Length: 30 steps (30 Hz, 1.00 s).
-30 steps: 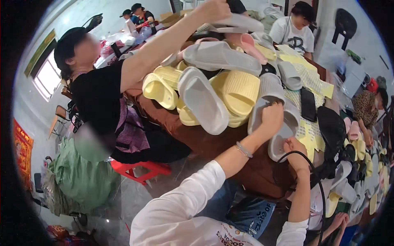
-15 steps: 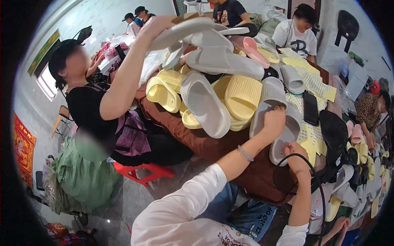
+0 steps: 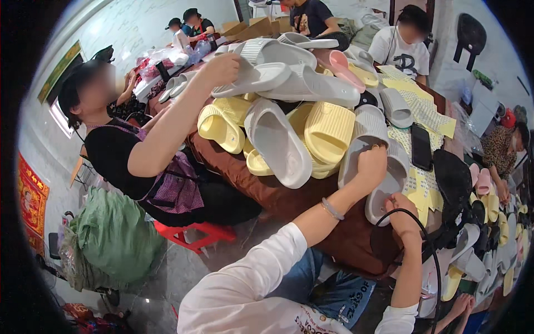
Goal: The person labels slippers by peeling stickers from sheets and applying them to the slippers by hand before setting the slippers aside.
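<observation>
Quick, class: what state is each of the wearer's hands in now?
Left hand: fingers bent at a ribbed grey slipper; grip cannot be told.
Right hand: fingers curled at the neighbouring grey slipper; grip cannot be told.

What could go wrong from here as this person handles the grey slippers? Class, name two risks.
The black cable loops across the right hand, so it might snag if that hand moves.

The tilted grey slipper resting against the yellow slippers could slide down if the heap is bumped.

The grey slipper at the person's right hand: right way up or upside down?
Right way up: the grey slipper shows its inside, facing up, near the right hand.
</observation>
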Motion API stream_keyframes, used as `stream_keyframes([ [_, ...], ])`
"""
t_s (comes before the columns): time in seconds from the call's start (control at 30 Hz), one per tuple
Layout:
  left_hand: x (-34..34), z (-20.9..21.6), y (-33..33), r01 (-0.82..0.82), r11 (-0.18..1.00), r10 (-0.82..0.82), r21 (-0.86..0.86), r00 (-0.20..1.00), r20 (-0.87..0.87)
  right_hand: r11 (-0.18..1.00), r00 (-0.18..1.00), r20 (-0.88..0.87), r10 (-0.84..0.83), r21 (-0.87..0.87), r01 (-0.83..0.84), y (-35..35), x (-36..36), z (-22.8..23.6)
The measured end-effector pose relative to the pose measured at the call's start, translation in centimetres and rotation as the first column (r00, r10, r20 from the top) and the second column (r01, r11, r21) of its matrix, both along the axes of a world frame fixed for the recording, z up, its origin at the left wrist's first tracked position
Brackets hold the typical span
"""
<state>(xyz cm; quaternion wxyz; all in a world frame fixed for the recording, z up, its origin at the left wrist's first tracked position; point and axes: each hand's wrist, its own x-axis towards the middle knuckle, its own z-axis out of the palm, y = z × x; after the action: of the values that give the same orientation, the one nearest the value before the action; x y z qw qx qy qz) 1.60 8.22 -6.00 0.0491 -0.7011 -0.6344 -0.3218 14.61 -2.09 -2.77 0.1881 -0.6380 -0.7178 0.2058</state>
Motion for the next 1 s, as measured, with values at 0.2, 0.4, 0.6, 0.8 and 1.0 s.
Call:
stream_keyframes([
  [0.2, 0.0, 0.8, -0.5, 0.02, 0.999, -0.02, -0.031, 1.0, -0.002, 0.999, 1.0, -0.017, -0.013, -0.035, 0.012, -0.1, 0.0, 0.4],
  [0.4, -0.2, 0.3, -0.4, 0.04, 0.999, -0.04, -0.014, 0.999, -0.01, 1.0, 1.0, -0.006, -0.001, -0.011, 0.001, 0.0, 0.0, 0.1],
  [0.6, 0.1, 0.2, -0.1, 0.016, 1.0, -0.016, -0.01, 1.0, 0.013, 0.997, 0.998, -0.061, 0.034, 0.07, -0.03, 0.1, 0.5, -0.7],
  [0.8, 0.0, 0.1, -0.1, 0.018, 1.0, -0.018, -0.004, 1.0, -0.007, 0.999, 0.999, -0.037, 0.019, 0.03, -0.018, 0.2, 0.3, -0.6],
  [1.0, 0.0, -0.1, 0.0, 0.003, 1.0, -0.002, 0.019, 0.999, -0.037, 0.999, 0.999, -0.026, 0.022, 0.042, -0.021, 0.1, 0.3, -0.4],
])
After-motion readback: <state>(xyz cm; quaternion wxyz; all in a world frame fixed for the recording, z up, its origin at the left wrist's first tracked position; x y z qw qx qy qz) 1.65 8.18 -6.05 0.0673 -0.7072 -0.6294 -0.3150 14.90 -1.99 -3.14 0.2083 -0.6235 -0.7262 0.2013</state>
